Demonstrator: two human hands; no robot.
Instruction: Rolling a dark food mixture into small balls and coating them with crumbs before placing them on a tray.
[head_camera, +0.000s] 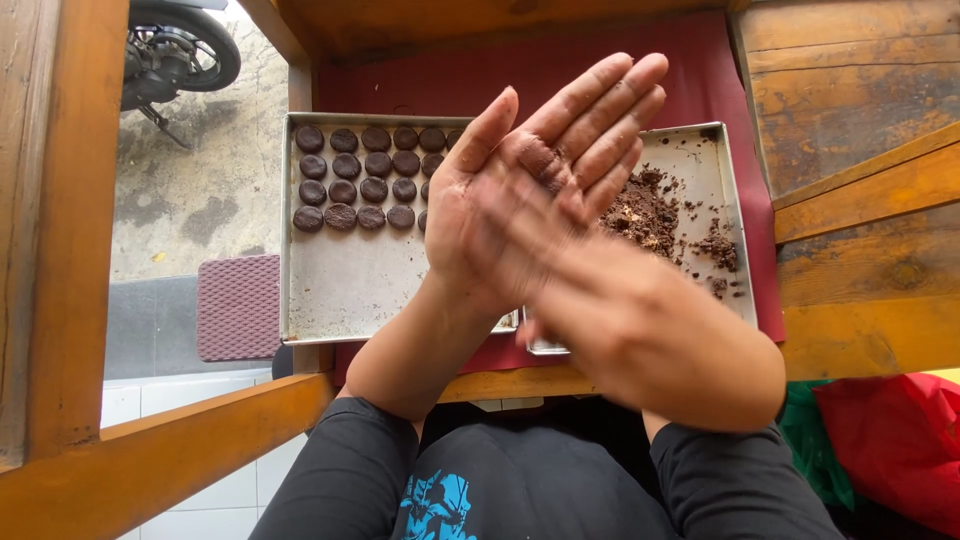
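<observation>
Left hand open, fingers straight, palm smeared with dark dough; right hand blurred, pressed flat across it, grasping nothing. Hands above two metal trays: left tray holds rows of dark round discs, right tray holds loose brown crumbs.

palms pressed together, trays of dark dough discs below

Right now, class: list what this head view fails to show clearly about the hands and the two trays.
- Anything between the palms: right hand, blurred, covers the left hand.
- Left tray: the dark discs' right end is behind the hands.
- Right tray: its near left part and some crumbs are hidden too.
</observation>
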